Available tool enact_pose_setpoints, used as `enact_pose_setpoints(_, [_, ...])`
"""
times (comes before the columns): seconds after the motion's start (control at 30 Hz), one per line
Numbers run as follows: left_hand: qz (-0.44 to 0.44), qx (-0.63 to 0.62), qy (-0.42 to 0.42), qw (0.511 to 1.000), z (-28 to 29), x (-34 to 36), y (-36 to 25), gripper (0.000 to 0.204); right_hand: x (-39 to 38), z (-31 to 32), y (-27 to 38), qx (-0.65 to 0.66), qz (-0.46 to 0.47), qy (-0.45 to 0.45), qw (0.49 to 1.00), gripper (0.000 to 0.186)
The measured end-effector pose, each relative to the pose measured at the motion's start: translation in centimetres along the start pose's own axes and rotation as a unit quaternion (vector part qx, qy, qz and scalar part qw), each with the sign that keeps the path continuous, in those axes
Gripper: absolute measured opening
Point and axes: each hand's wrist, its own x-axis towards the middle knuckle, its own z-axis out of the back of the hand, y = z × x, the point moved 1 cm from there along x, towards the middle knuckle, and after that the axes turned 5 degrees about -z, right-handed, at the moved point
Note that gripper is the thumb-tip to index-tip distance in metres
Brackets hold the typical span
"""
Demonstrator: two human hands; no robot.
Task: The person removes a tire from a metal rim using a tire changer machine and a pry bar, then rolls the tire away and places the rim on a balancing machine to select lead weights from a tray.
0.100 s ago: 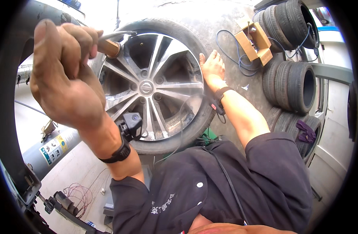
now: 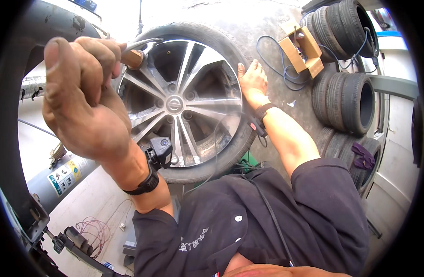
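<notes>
A wheel with a silver-and-black alloy rim [image 2: 175,104] and a black tyre [image 2: 207,33] lies face up before me. My left hand [image 2: 85,99] is raised close to the camera at the far left, fingers curled closed. Whatever is inside its grip is hidden. Just beyond those fingers, a curved metal piece [image 2: 145,43] and a brownish cylinder [image 2: 132,59] sit over the rim's upper left edge. At the tyre's right side, my right hand [image 2: 253,85] rests with fingers stretched out. A small black device [image 2: 161,148] is strapped to my left wrist.
Stacked tyres [image 2: 343,99] stand along the right side, one with a purple cloth [image 2: 363,155] on it. An opened cardboard box [image 2: 302,51] and a blue hose [image 2: 272,57] lie nearby. Thick dark machine arms [image 2: 11,115] and a grey cylinder [image 2: 69,175] bound the left.
My left hand has shifted slightly down and to the right in the picture. My right hand stays on the tyre's side.
</notes>
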Motion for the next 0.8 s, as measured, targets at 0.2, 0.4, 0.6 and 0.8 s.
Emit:
enact_pose_setpoints(0.2, [-0.009,0.025,0.007,1.0,-0.6,-3.4,-1.8,0.043,0.1,1.2,0.5,0.024,-0.026,0.024,0.999,0.071])
enact_pose_setpoints(0.4, [-0.051,0.033,0.013,0.998,-0.5,-7.8,-2.9,0.044,0.0,1.2,0.6,0.027,-0.042,0.025,0.998,0.071])
enact_pose_setpoints(0.6, [-0.051,0.065,0.006,0.997,0.8,-14.7,-3.8,0.051,0.0,2.2,0.9,0.05,-0.08,0.057,0.994,0.067])
enact_pose_setpoints(0.8, [-0.057,0.077,0.03,0.995,1.7,-23.1,-2.7,0.053,-0.1,3.2,1.1,0.037,-0.088,0.069,0.993,0.067])
